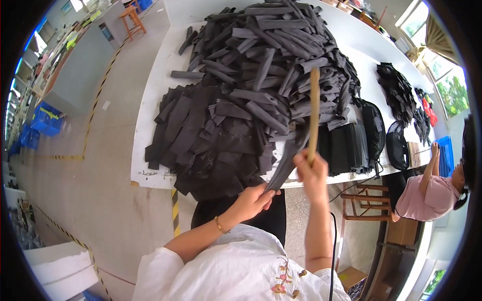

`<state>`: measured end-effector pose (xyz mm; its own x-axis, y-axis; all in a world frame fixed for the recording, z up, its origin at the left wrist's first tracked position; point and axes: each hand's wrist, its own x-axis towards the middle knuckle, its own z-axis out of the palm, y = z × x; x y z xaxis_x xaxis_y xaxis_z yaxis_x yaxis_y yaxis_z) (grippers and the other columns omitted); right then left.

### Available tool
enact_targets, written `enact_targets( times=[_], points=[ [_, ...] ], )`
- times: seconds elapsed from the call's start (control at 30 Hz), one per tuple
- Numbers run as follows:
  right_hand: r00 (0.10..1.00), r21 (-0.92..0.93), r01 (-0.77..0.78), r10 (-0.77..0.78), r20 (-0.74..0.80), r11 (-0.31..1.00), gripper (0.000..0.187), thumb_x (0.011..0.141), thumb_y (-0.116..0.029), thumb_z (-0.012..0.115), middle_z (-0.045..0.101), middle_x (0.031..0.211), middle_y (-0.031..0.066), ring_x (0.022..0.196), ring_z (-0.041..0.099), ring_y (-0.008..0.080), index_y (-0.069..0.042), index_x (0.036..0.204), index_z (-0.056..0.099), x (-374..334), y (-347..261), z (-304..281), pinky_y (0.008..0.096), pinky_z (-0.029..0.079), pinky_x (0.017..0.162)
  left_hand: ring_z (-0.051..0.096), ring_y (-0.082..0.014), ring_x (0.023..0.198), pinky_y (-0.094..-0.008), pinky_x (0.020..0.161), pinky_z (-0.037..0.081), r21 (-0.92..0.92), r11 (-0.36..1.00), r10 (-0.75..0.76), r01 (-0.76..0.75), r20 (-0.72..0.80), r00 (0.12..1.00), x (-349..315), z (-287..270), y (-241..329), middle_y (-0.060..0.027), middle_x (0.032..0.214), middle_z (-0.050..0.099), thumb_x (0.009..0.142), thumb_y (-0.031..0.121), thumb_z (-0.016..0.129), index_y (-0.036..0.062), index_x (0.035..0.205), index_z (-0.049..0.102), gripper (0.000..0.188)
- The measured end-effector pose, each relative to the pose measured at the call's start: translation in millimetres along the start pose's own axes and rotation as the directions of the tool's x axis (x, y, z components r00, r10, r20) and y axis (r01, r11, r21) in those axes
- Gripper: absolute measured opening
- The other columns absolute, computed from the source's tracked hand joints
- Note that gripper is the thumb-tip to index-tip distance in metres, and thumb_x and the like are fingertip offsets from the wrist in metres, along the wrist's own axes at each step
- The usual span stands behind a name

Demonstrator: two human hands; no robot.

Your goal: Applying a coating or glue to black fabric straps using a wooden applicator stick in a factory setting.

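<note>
My left hand point(252, 202) is closed on the lower end of a long dark grey fabric strip point(284, 165) at the table's front edge. My right hand point(312, 173) grips the lower part of a wooden stick point(315, 108), which stands nearly upright beside the strip's upper end. Whether the stick touches the strip I cannot tell. Left of the strip lies a heap of flattened dark fabric pieces point(201, 133), some hanging over the edge. Behind it rises a large pile of rolled, tube-like grey fabric pieces point(281, 35).
Neat stacks of dark pieces point(349, 145) stand on the white table point(155, 108) at right, next to a black mesh basket point(372, 131). A person in pink point(427, 196) sits beyond a wooden stool point(369, 203). A black cable point(333, 251) runs by my right arm.
</note>
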<state>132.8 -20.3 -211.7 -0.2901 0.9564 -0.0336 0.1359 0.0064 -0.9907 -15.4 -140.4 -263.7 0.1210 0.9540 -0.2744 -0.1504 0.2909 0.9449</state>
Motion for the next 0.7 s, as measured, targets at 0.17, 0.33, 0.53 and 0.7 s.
enact_targets(
  times=[0.17,0.33,0.53,0.7],
  points=[
    [0.797,-0.245,0.399,-0.466,-0.383,0.884,0.032,0.094,-0.034,0.06,0.046,0.061,-0.004,0.049,0.039,0.0034,-0.002,0.09,0.058,135.6,-76.3,-54.1,0.0199,0.03,0.044,0.062,-0.0157,0.061,-0.0274,0.056,0.047,0.459,0.832,0.432,-0.311,-0.183,0.883,-5.5,-16.3,8.1,-0.0088,0.075,0.064,0.089,0.01,0.061,0.0047,0.098,0.064,0.011],
    [0.923,-0.051,0.213,-0.218,-0.318,0.976,0.038,0.097,-0.043,0.051,0.046,0.064,-0.0045,0.047,0.035,0.0021,-0.006,0.102,0.057,109.9,-55.3,-24.2,0.0192,0.025,0.04,0.059,-0.0206,0.072,-0.0314,0.065,0.048,0.817,0.457,0.711,-0.351,-0.098,0.697,26.4,-60.9,25.6,-0.0047,0.083,0.059,0.078,0.005,0.068,0.0068,0.092,0.066,0.014],
    [0.995,-0.117,0.082,-0.088,-0.046,0.99,0.02,0.098,-0.012,0.052,0.048,0.068,-0.0032,0.059,0.041,0.0041,0.002,0.111,0.058,-2.4,53.3,-3.8,0.0211,0.034,0.051,0.054,-0.0196,0.092,-0.0334,0.083,0.042,0.943,0.09,0.696,-0.32,0.171,0.698,71.1,-80.6,23.7,-0.0005,0.086,0.058,0.073,0.011,0.071,0.0074,0.084,0.065,0.013],
    [0.977,-0.405,0.193,-0.214,-0.005,0.894,0.017,0.089,-0.002,0.061,0.054,0.067,0.0056,0.057,0.049,0.0117,0.001,0.105,0.064,-56.8,71.6,-43.1,0.0272,0.039,0.052,0.059,-0.0225,0.087,-0.0339,0.079,0.045,0.864,0.333,0.62,-0.377,0.101,0.778,55.0,-104.2,43.2,-0.0015,0.086,0.064,0.072,0.007,0.071,0.0073,0.074,0.062,0.009]
  ],
)
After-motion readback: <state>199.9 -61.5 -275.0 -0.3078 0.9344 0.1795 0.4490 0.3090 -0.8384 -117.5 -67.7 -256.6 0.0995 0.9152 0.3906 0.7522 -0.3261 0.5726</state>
